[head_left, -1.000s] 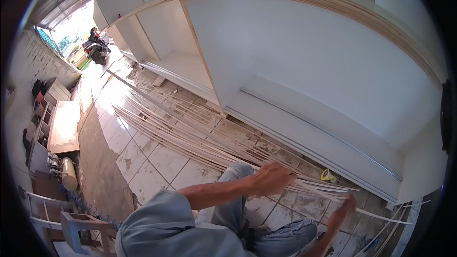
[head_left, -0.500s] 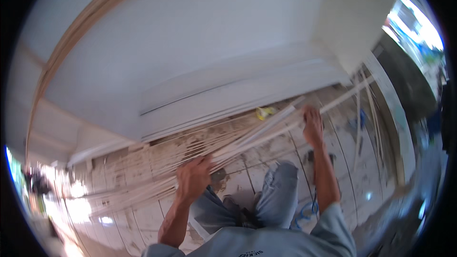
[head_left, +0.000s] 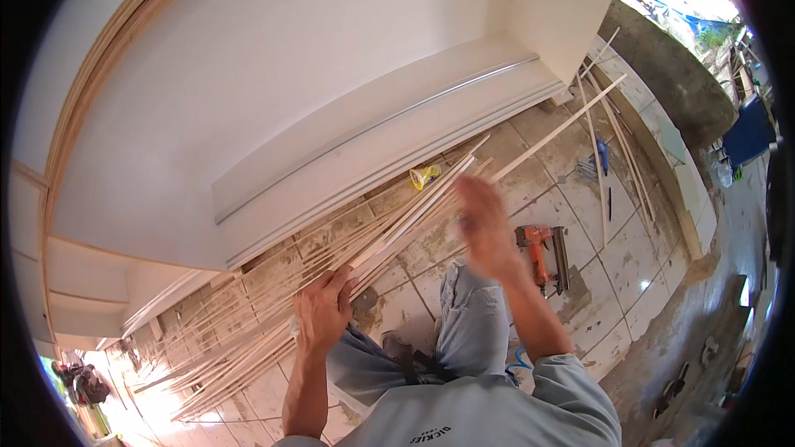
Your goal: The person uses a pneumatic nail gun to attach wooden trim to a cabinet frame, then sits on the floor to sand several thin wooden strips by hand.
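My left hand (head_left: 321, 308) is closed around thin wooden strips (head_left: 389, 240) in a long bundle lying slantwise over the tiles before my knees. My right hand (head_left: 487, 228) is smeared by motion, above my right knee and close to the far right ends of the strips; its fingers are not clear. One longer strip (head_left: 559, 131) runs out beyond that hand toward the upper right. An orange and black nail gun (head_left: 538, 252) rests on the floor just right of my right hand.
A large white cabinet (head_left: 356, 58) with wood-coloured edging lies beyond the strips. By its base is a yellow-rimmed roll (head_left: 424, 175). Further right are a blue-handled tool (head_left: 602, 156), loose strips (head_left: 625, 145) and a low tiled ledge (head_left: 691, 186). Tiled floor (head_left: 592, 298) is dirty.
My right hand has moved left, toward the strip ends near my left hand. My left hand keeps its hold. The view has shifted, and the nail gun shows more fully.
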`<state>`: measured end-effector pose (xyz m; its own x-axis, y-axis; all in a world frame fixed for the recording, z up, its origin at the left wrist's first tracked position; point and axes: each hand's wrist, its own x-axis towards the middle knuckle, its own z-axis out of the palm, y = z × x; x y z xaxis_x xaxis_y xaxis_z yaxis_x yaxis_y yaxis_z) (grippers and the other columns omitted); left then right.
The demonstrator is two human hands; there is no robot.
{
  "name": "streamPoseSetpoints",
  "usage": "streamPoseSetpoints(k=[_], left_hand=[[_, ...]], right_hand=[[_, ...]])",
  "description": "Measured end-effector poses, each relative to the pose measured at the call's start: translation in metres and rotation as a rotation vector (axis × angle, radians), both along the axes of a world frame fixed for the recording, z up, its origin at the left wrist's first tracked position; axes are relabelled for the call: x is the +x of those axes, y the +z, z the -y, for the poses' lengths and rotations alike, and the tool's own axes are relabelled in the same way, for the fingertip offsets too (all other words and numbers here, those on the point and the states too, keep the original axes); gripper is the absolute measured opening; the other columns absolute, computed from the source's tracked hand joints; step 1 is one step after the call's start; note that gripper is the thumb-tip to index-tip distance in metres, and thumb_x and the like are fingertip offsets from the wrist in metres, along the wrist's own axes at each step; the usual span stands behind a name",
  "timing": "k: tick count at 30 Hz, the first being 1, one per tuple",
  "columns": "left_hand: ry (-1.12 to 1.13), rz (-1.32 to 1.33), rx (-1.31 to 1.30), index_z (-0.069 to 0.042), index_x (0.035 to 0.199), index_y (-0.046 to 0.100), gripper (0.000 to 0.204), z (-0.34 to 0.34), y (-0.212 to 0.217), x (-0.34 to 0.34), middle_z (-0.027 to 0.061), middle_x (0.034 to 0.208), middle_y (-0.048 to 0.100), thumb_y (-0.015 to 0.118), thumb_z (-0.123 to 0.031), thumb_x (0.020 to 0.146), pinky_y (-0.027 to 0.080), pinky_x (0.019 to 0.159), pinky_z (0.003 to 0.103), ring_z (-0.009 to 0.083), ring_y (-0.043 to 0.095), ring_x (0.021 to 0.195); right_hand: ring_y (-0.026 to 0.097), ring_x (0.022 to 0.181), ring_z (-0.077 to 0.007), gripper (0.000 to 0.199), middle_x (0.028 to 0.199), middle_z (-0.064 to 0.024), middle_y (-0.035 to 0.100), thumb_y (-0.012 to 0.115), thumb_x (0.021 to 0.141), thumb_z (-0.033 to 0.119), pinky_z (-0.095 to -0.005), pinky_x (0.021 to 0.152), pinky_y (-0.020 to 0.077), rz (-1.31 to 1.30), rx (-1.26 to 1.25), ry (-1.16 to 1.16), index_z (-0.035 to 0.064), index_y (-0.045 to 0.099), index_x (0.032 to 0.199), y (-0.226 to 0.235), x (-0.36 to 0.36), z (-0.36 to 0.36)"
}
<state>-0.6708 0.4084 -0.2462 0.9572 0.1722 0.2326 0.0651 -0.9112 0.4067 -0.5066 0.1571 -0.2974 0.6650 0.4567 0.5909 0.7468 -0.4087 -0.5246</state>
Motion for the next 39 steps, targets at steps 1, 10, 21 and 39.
streamPoseSetpoints(k=[1,10,21,39], left_hand=[[-0.004,-0.023,0.002,-0.01,0.103,0.071,0.017,0.004,0.001,0.003,0.0092,0.079,0.065,0.068,-0.012,0.087,0.049,0.061,0.042,0.032,0.064,0.07],[-0.002,-0.079,0.016,-0.007,0.113,0.068,0.028,0.007,0.019,0.003,0.0125,0.089,0.065,0.07,-0.015,0.086,0.051,0.067,0.042,0.0349,0.064,0.079],[0.117,-0.242,-0.024,0.0,0.094,0.07,0.017,-0.098,0.061,-0.062,0.0156,0.073,0.064,0.074,-0.01,0.08,0.047,0.056,0.04,0.0326,0.063,0.064],[-0.001,0.273,0.434,-0.004,0.089,0.067,0.022,-0.079,0.043,-0.051,0.0087,0.072,0.055,0.071,-0.025,0.088,0.042,0.059,0.043,0.0308,0.055,0.066]], right_hand=[[0.042,0.137,-0.0315,0.052,0.141,-0.0174,0.051,0.055,0.087,0.01,-0.0508,0.117,0.0269,0.051,-0.1,0.133,0.0019,0.05,0.138,-0.004,-0.013,-0.017],[0.051,0.117,-0.0241,0.042,0.11,-0.0053,0.054,0.067,0.075,0.011,-0.0496,0.093,0.041,0.205,-0.285,0.186,0.0146,0.056,0.116,0.004,-0.007,-0.039],[0.049,0.114,-0.0257,0.042,0.108,-0.0046,0.056,0.071,0.07,0.0,-0.0467,0.097,0.0401,0.256,-0.223,0.02,0.0144,0.059,0.108,-0.023,0.045,0.025],[0.039,0.141,-0.0269,0.061,0.144,-0.0103,0.053,0.056,0.077,-0.007,-0.0478,0.121,0.0194,-0.133,-0.349,0.017,0.0133,0.058,0.135,-0.042,0.098,0.035]])
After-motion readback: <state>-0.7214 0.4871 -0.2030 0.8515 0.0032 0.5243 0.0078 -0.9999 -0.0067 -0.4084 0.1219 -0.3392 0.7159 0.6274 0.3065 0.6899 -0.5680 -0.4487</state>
